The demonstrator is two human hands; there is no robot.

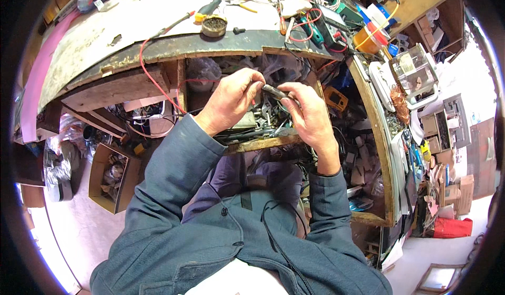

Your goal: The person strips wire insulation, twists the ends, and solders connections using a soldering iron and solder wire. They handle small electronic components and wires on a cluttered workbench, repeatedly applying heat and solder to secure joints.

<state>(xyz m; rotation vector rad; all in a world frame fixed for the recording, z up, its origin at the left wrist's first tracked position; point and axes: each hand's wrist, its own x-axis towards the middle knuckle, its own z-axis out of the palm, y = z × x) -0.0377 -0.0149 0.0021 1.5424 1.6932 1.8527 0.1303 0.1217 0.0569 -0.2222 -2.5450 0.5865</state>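
Over an open drawer full of parts, my two hands meet on a small, slim dark piece with a shiny metallic side point(274, 91); its exact kind is not clear. My left hand point(227, 101) is closed, thumb and forefinger pinched at the piece's left end. A bit of red shows just under those fingers. My right hand point(311, 117) grips the other end between thumb and bent fingers. Below them the wooden drawer point(263, 144) holds loose metal pieces and black cables point(247, 136).
On the workbench point(152, 45) ahead lie a round tin point(214, 26), a red-handled tool with a red cord point(179, 22), and tangled wires point(326, 0). A yellow multimeter point(335, 98) sits right of my hands. A cardboard box point(111, 176) stands on the floor at left.
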